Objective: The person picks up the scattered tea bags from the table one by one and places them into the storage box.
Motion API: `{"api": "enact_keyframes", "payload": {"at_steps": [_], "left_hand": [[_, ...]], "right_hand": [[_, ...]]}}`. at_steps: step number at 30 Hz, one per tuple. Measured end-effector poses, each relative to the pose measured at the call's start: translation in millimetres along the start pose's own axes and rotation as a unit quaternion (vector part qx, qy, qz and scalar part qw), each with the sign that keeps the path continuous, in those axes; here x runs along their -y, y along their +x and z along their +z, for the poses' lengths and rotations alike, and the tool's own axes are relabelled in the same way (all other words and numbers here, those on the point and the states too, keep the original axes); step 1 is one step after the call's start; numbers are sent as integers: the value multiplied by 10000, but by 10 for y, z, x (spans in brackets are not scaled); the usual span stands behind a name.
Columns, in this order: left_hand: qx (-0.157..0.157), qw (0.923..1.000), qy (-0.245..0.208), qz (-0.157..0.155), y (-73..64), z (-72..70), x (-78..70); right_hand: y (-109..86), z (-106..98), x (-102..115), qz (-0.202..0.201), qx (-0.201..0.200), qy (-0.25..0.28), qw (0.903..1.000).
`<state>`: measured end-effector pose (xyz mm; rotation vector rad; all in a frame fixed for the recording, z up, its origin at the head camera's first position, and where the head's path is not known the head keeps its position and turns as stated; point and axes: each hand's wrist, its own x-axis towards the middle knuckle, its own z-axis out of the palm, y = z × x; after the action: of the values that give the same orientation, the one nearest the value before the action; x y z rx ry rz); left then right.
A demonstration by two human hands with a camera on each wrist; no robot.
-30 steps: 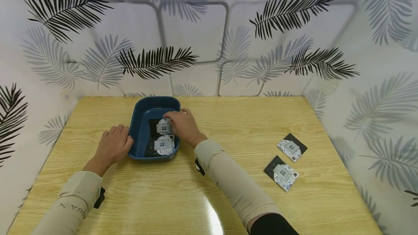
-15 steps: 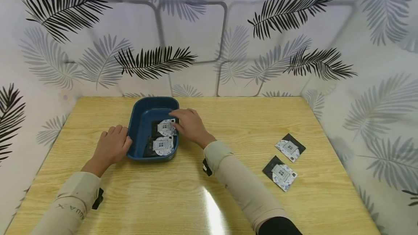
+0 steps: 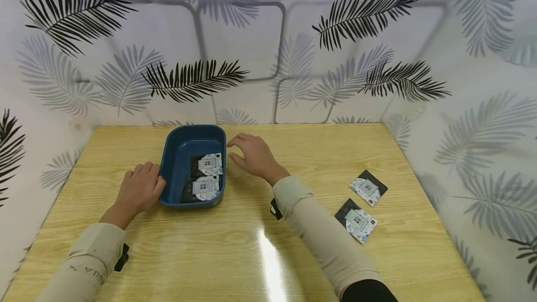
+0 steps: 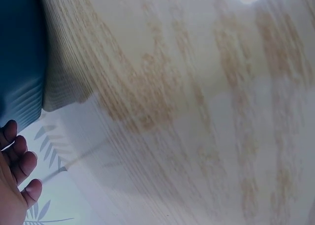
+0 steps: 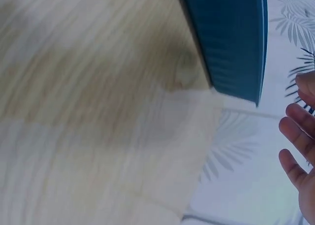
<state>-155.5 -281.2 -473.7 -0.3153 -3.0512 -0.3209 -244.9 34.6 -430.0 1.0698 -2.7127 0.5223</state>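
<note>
A dark blue bin (image 3: 171,162) stands at the table's back left. Inside it, a black-and-white flat packet (image 3: 207,164) lies just behind a similar front packet (image 3: 205,188), both toward the right wall. My left hand (image 3: 138,189) rests against the bin's left side, with the thumb at the rim; its loosely bent fingers (image 4: 24,166) show beside the bin in the left wrist view. Just outside the right rim, my right hand (image 3: 253,155) holds nothing, its thumb and fingers spread apart. Its relaxed fingers (image 5: 295,134) appear near the bin in the right wrist view.
Two more flat packets lie on the right of the wooden table (image 3: 235,246): a rear packet (image 3: 368,188) and a front packet (image 3: 356,220). A leaf-patterned backdrop (image 3: 268,59) rises behind the table's back edge.
My right hand has let go of the rear packet in the bin and moved out to the right over the rim. My left hand stays at the bin's left side.
</note>
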Motion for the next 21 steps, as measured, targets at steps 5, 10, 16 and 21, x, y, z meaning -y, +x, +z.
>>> {"api": "enact_keyframes", "payload": {"at_steps": [5,10,16,21], "left_hand": [[-35,10000,-48,26,-5,-2,-1],[-58,10000,-50,48,3,7,8],[-22,10000,-35,29,7,22,18],[19,10000,-31,15,9,44,36]], "right_hand": [[-48,-162,-85,100,221,-266,9994],[-140,-282,-169,265,456,-342,9980],[-261,-348,-277,329,421,-325,9980],[-355,-385,-381,426,325,-303,9981]]}}
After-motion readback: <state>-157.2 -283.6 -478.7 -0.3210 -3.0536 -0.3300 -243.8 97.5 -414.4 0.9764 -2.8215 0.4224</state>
